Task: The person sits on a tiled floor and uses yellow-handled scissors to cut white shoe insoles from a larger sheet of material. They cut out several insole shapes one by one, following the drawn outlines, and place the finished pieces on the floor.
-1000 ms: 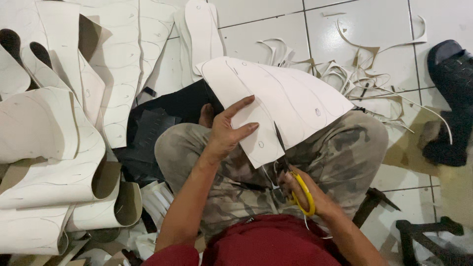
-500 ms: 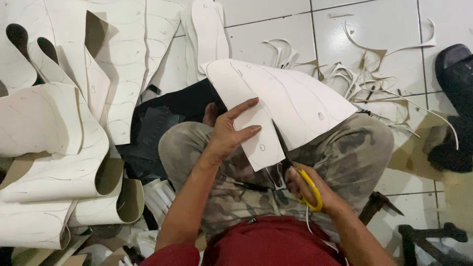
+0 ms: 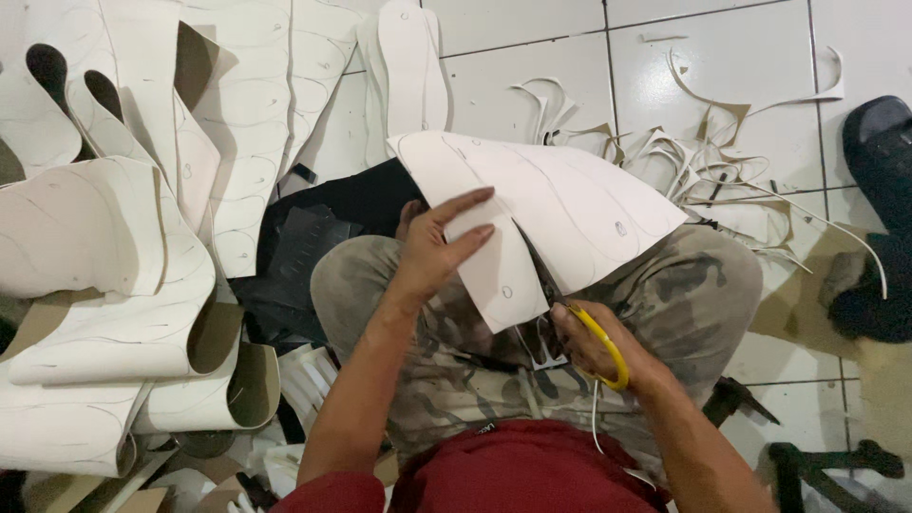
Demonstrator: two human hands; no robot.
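A large white sheet (image 3: 579,204) marked with traced sole outlines lies across my knees. My left hand (image 3: 435,252) pinches a partly cut sole-shaped strip (image 3: 499,271) of that sheet, fingers on top. My right hand (image 3: 594,344) grips yellow-handled scissors (image 3: 600,342), whose blades run up into the slit between the strip and the rest of the sheet. I sit on the tiled floor in camouflage trousers.
Curled white sheets (image 3: 114,285) with sole outlines pile up at the left. A cut white sole (image 3: 413,66) lies at the top. Thin offcut strips (image 3: 703,142) litter the tiles at the right. A dark sandal (image 3: 879,218) sits at the right edge. Black material (image 3: 313,237) lies under my left knee.
The scissors have advanced up the cut line, and the strip under my left hand has separated further from the sheet. My left-hand fingers have spread a little wider.
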